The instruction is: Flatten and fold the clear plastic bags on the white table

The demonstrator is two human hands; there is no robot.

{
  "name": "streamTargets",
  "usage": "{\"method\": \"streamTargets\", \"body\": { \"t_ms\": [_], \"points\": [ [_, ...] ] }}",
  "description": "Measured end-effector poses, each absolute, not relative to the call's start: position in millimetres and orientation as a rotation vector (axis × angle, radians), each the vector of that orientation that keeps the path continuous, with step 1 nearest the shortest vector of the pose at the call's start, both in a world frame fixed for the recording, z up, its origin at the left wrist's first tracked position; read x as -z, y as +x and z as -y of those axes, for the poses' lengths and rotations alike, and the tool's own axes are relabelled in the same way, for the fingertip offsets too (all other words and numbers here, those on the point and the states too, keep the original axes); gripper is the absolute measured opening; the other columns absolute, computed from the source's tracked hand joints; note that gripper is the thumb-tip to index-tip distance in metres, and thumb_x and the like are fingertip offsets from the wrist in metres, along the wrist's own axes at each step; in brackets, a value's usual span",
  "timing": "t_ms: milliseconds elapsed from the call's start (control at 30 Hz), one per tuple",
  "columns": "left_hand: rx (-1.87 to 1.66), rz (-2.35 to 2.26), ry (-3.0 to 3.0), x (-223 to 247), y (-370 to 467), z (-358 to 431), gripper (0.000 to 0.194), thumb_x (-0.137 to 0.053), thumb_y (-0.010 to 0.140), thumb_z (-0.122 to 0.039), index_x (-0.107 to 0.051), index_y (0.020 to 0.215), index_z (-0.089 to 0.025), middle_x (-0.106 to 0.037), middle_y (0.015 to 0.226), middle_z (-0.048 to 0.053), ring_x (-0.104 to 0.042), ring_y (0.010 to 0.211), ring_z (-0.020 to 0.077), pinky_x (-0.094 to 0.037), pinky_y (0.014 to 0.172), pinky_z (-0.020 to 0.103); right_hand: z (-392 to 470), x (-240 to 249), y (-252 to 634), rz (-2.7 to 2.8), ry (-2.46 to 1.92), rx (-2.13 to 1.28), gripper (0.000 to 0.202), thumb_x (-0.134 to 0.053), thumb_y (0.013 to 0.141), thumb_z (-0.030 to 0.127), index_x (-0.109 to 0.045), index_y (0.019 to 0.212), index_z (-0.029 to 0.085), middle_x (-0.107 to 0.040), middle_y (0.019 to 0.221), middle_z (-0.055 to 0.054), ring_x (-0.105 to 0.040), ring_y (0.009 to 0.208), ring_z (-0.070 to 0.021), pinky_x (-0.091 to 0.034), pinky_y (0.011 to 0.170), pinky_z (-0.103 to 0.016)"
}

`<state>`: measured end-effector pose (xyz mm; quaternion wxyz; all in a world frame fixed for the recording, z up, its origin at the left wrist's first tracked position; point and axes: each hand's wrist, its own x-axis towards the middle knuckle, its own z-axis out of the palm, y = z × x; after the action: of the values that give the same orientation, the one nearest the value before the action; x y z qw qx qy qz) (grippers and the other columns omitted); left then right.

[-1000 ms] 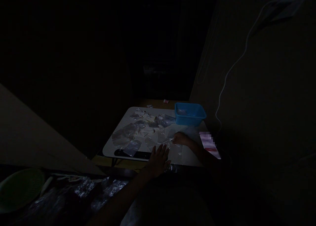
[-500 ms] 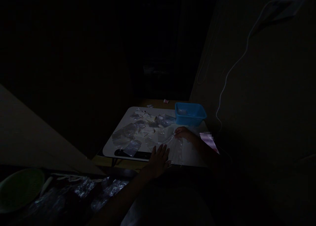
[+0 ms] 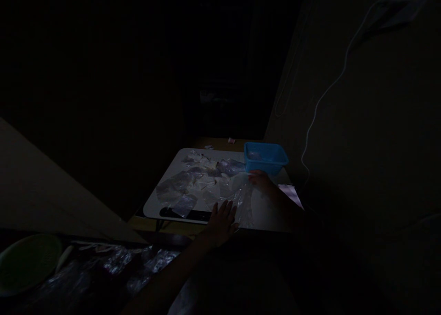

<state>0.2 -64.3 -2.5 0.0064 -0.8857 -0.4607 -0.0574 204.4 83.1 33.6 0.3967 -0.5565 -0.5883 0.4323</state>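
The scene is very dark. My left hand (image 3: pixel 222 222) lies flat with fingers spread at the near edge of a small white table (image 3: pixel 272 214), pressed on the lower part of a clear plastic bag (image 3: pixel 243 202). With fingers closed, my right hand (image 3: pixel 258 178) grips the bag's upper edge, just in front of a blue plastic basin (image 3: pixel 265 168). Left of the bag, several more clear plastic pieces (image 3: pixel 175 186) and some pale crumpled scraps (image 3: pixel 205 182) lie spread over the tabletop.
At the lower left are a green round basket (image 3: pixel 29 262) and shiny plastic wrappings (image 3: pixel 119 260). A white cable (image 3: pixel 315 108) hangs along the right wall. A pinkish sheet (image 3: pixel 290 194) lies at the table's right side. Beyond the table sits a small pink-and-white packet (image 3: pixel 231 141).
My right hand has moved slightly away from me and to the right, drawing the bag's upper edge toward the blue basin. My left hand has stayed in place.
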Motion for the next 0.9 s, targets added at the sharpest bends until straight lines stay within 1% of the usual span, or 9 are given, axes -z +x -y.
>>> {"method": "streamTargets", "body": {
  "t_ms": [133, 233, 367, 433, 467, 567, 700, 767, 900],
  "points": [
    [0.167, 1.465, -2.796, -2, 0, 65, 0.053, -0.019, 0.088, -0.045, -0.024, 0.132, -0.016, -0.022, 0.139, 0.011, -0.013, 0.127, 0.0268, -0.014, 0.099, 0.050, -78, -43, 217, 1.714, -1.660, -0.650, 0.027, -0.048, 0.064, 0.011, -0.058, 0.089, 0.015, -0.063, 0.093, -0.009, -0.055, 0.092, -0.0220, -0.041, 0.079, -0.033],
    [0.133, 1.486, -2.826, -12, 2, 63, 0.051, -0.026, 0.087, -0.043, -0.027, 0.130, -0.016, -0.025, 0.137, 0.011, -0.018, 0.125, 0.0276, -0.018, 0.097, 0.049, -64, -48, 222, 1.904, -1.737, -0.392, 0.026, -0.042, 0.069, 0.010, -0.059, 0.088, 0.012, -0.060, 0.100, -0.014, -0.051, 0.099, -0.0247, -0.034, 0.087, -0.039],
    [0.132, 1.472, -2.833, -30, 5, 56, 0.051, -0.044, 0.079, -0.043, -0.038, 0.123, -0.017, -0.038, 0.129, 0.012, -0.032, 0.117, 0.0285, -0.025, 0.093, 0.046, -32, -39, 212, 2.219, -1.639, -0.269, 0.026, -0.042, 0.073, 0.014, -0.060, 0.092, 0.015, -0.062, 0.100, -0.010, -0.054, 0.097, -0.0199, -0.033, 0.090, -0.034],
    [0.151, 1.440, -2.835, -34, 6, 54, 0.051, -0.048, 0.076, -0.043, -0.042, 0.120, -0.017, -0.042, 0.126, 0.012, -0.036, 0.114, 0.0282, -0.025, 0.093, 0.045, -14, -28, 203, 2.346, -1.543, -0.251, 0.030, -0.042, 0.076, 0.018, -0.056, 0.103, 0.019, -0.057, 0.112, -0.006, -0.049, 0.104, -0.0165, -0.029, 0.094, -0.031],
    [0.155, 1.435, -2.836, -35, 6, 54, 0.050, -0.048, 0.076, -0.043, -0.042, 0.119, -0.017, -0.042, 0.126, 0.012, -0.036, 0.113, 0.0279, -0.025, 0.093, 0.045, -7, -22, 200, 2.404, -1.489, -0.224, 0.033, -0.041, 0.079, 0.021, -0.053, 0.109, 0.019, -0.051, 0.120, -0.006, -0.042, 0.113, -0.0170, -0.023, 0.098, -0.033],
    [0.154, 1.475, -2.819, -27, 5, 58, 0.051, -0.041, 0.081, -0.042, -0.036, 0.124, -0.017, -0.035, 0.131, 0.012, -0.031, 0.118, 0.0275, -0.025, 0.094, 0.045, 2, -8, 197, 2.565, -1.393, 0.003, 0.041, -0.033, 0.085, 0.030, -0.041, 0.122, 0.016, -0.037, 0.131, -0.011, -0.030, 0.122, -0.0211, -0.014, 0.101, -0.045],
    [0.120, 1.507, -2.781, -12, 3, 64, 0.052, -0.029, 0.087, -0.043, -0.026, 0.131, -0.016, -0.021, 0.138, 0.015, -0.019, 0.125, 0.0288, -0.019, 0.097, 0.048, -7, -7, 202, 2.479, -1.528, 0.134, 0.044, -0.027, 0.087, 0.035, -0.040, 0.123, 0.014, -0.036, 0.131, -0.014, -0.029, 0.122, -0.0258, -0.011, 0.098, -0.055],
    [0.133, 1.487, -2.778, -6, 2, 64, 0.051, -0.025, 0.088, -0.044, -0.023, 0.132, -0.018, -0.017, 0.139, 0.014, -0.014, 0.127, 0.0282, -0.017, 0.098, 0.048, -11, -8, 201, 2.483, -1.505, 0.143, 0.044, -0.026, 0.087, 0.035, -0.039, 0.124, 0.014, -0.036, 0.131, -0.014, -0.028, 0.123, -0.0250, -0.010, 0.098, -0.054],
    [0.154, 1.470, -2.776, 0, 2, 63, 0.051, -0.021, 0.088, -0.046, -0.022, 0.133, -0.020, -0.017, 0.139, 0.013, -0.013, 0.127, 0.0273, -0.016, 0.098, 0.050, -11, -1, 191, 2.635, -1.281, 0.094, 0.044, -0.024, 0.088, 0.034, -0.034, 0.127, 0.016, -0.033, 0.133, -0.010, -0.025, 0.124, -0.0199, -0.012, 0.101, -0.049]
  ]
}}
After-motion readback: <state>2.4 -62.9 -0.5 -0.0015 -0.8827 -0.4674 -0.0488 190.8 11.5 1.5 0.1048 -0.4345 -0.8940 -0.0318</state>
